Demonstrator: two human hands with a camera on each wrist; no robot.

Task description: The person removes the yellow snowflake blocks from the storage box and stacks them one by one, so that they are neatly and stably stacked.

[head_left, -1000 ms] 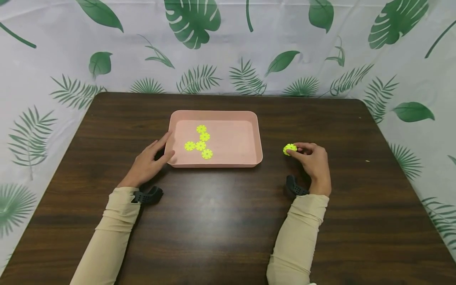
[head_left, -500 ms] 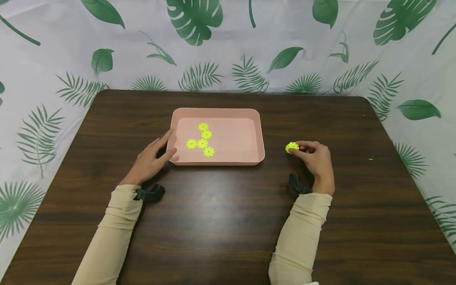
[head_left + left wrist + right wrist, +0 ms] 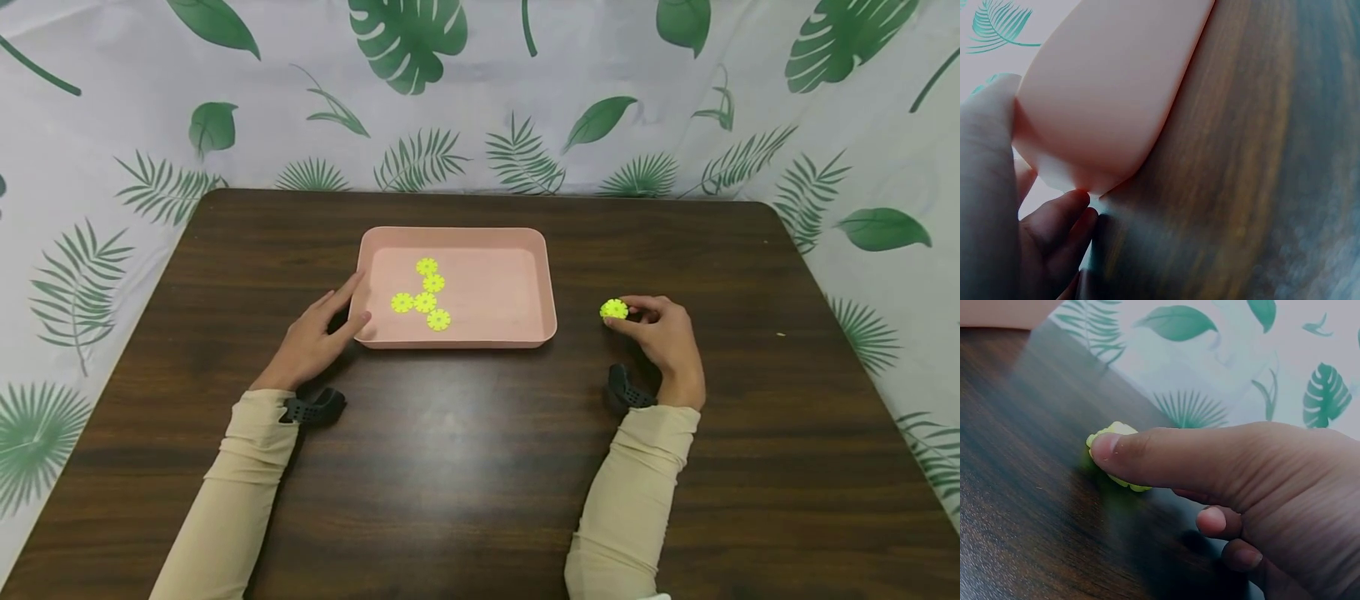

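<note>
A pink tray [image 3: 495,292] stands left of the table's middle. Several yellow notched discs [image 3: 425,302], like snowflake building discs, lie flat in its left half. My left hand [image 3: 309,342] holds the tray's left edge, with the thumb over the rim; in the left wrist view, fingertips [image 3: 1079,203] touch the tray's outer wall low down. Right of the tray, my right hand [image 3: 663,337] pinches a yellow notched disc [image 3: 613,309] between thumb and fingers, close to the tabletop. The thumb covers much of that disc [image 3: 1119,428] in the right wrist view; whether it is one piece or several stacked, I cannot tell.
The dark wooden table [image 3: 450,500] reaches back to a white leaf-print cloth [image 3: 480,92]. Black wrist cameras [image 3: 318,408] sit on both wrists. A tiny pale speck [image 3: 781,335] lies on the table at the right.
The right thumb has shifted down slightly on the disc, so more of its face shows. The left hand and the tray keep their places; the whole view shifted a little early on.
</note>
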